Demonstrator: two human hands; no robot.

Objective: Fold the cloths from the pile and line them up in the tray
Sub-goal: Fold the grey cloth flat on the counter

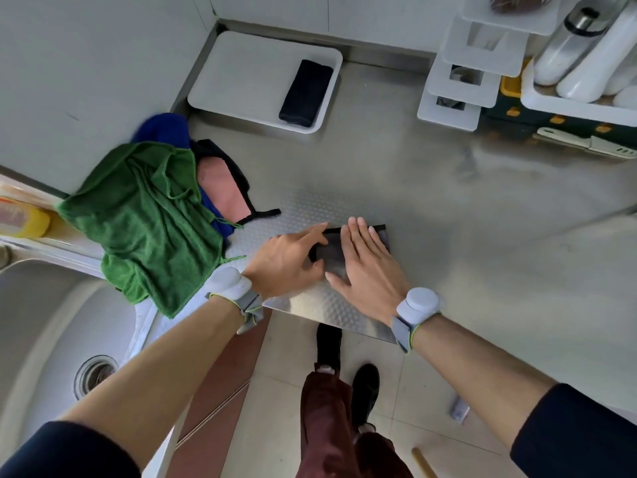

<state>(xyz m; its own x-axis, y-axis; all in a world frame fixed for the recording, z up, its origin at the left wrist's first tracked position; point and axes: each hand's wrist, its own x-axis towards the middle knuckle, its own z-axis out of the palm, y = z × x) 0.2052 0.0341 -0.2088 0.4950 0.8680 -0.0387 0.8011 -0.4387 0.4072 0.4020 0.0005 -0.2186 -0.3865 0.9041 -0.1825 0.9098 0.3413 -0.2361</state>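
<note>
A person at a stainless-steel counter (431, 201) works a dark grey cloth (331, 251) flat near the front edge, on a patch of dimpled metal. The only label in sight, on a yellow bottle (24, 219) at the far left, is too blurred to read.

The counter runs into a corner of pale walls, with a steel sink (44, 322) to the left and beige floor tiles below. A white tray (241, 74) sits at the back by the wall, and one folded black cloth (305, 89) lies along its right side. The pile waits between the sink and the tray: a green cloth (144, 219) is draped on top, with a blue cloth (162, 127) and a pink cloth (224, 191) edged in black showing from under it. A white tiered rack (475, 63) stands at the back right.

The right hand (368, 267) lies flat on the grey cloth, fingers straight and together, palm down. The left hand (286, 263) meets the cloth's left end, index finger stretched along the far hem and the other fingers bent (whether they pinch or only press cannot be told). Both wrists wear grey bands.
</note>
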